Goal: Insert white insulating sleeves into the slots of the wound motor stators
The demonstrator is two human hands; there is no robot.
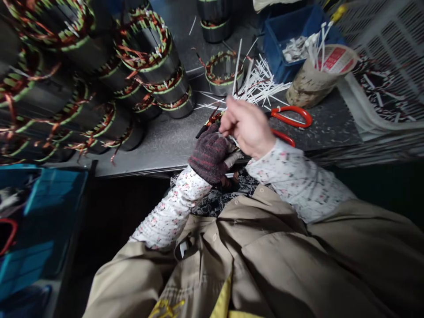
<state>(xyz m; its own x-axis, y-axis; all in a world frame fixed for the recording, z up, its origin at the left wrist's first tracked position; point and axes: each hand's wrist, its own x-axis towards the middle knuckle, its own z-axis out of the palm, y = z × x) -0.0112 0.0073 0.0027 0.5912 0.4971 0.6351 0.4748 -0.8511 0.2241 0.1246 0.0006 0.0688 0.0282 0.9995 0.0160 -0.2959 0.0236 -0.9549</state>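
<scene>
My left hand [209,154], in a dark knitted glove, is closed on a motor stator [213,121] with copper windings at the table's front edge; most of that stator is hidden behind both hands. My right hand [248,126] is bare, its fingers pinched together just above the stator, and what they hold is too small to make out. A loose pile of white ties [256,84] lies right behind the hands. Red-handled scissors [291,119] lie flat to the right of my right hand.
Stacked stators [149,57] with copper coils and green liners fill the table's left. A single stator [224,73] stands behind the ties. A blue bin [291,31], a cup of ties [318,73] and a white crate [391,66] sit right. Blue crates [39,229] stand lower left.
</scene>
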